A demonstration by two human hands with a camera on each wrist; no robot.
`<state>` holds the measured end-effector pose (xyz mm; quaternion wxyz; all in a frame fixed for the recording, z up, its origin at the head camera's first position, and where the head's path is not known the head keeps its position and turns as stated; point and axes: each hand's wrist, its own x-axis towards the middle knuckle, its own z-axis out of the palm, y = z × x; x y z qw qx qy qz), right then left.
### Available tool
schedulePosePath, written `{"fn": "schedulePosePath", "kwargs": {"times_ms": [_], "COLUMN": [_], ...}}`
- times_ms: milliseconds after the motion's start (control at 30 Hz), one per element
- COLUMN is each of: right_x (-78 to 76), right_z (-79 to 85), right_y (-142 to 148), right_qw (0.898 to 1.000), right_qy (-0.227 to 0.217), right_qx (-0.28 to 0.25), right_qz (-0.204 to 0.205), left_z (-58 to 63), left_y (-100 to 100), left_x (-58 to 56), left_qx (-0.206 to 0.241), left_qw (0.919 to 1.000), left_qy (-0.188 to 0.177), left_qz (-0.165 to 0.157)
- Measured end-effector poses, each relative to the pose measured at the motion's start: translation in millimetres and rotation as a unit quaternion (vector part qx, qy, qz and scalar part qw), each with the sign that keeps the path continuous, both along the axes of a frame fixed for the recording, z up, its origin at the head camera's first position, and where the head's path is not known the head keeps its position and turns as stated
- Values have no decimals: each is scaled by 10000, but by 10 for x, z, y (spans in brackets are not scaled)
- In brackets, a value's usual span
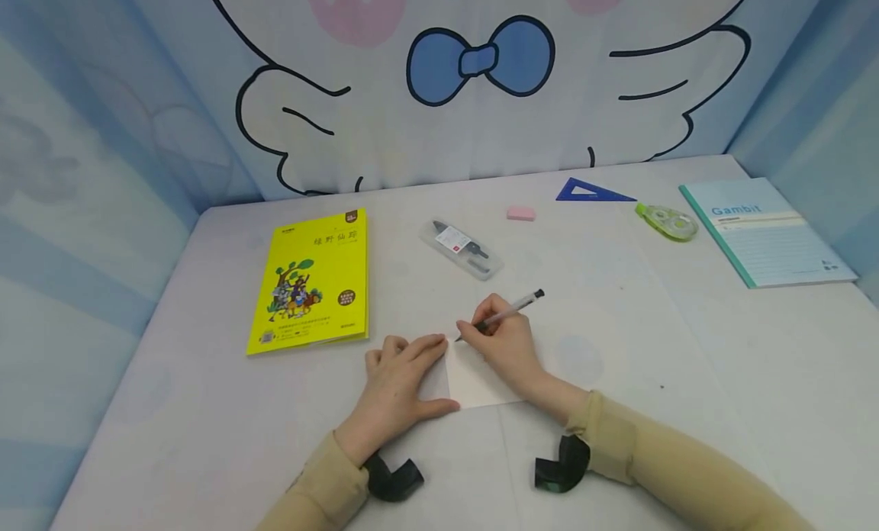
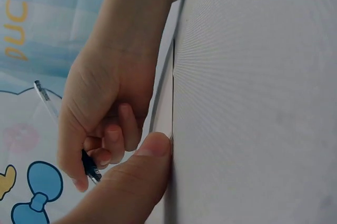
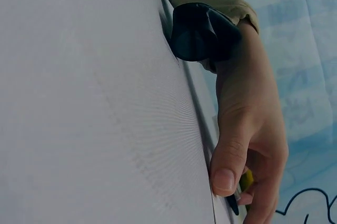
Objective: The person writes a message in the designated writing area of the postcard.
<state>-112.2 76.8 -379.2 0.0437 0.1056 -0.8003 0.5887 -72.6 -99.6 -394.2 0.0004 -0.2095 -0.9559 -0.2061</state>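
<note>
A small white sheet of paper (image 1: 474, 386) lies on the white table (image 1: 206, 409) in front of me. My left hand (image 1: 398, 382) rests along its left side, thumb at the near edge and fingertips by the far left corner. With my right hand (image 1: 508, 352) I pinch a pen (image 1: 525, 300), clear-barrelled with a black cap end, its tip at the sheet's far left part. In the left wrist view, my left thumb (image 2: 134, 184) shows in front of the right hand (image 2: 108, 90). The right wrist view catches the left hand (image 3: 250, 119) beside the dark pen tip (image 3: 232, 204).
A yellow book (image 1: 309, 283) lies beyond my left hand. Farther back are a clear case holding a compass (image 1: 462, 249), a pink eraser (image 1: 520, 213), a blue set square (image 1: 594, 191), a green correction tape (image 1: 668, 222) and a light-blue notebook (image 1: 769, 233).
</note>
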Motion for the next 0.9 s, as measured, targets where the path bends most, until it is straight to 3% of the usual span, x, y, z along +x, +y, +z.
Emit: {"fn": "schedulePosePath", "kwargs": {"times_ms": [167,667,900], "right_x": [44,26,-99], "right_z": [104,61,-221], "right_y": [-37,-44,-5], "right_qw": [9999,9991,9987], "right_qy": [101,177,238], "right_qx": [80,341,377], "right_qz": [-8,169,243], "left_z": [0,-5,-12], "left_y": [-7,-16,-10], "left_x": [10,14,9], "left_qx": [14,106,129], "left_qw": [10000,9999,9998], "left_qy": [53,72,145], "left_qz": [-23,11,1]}}
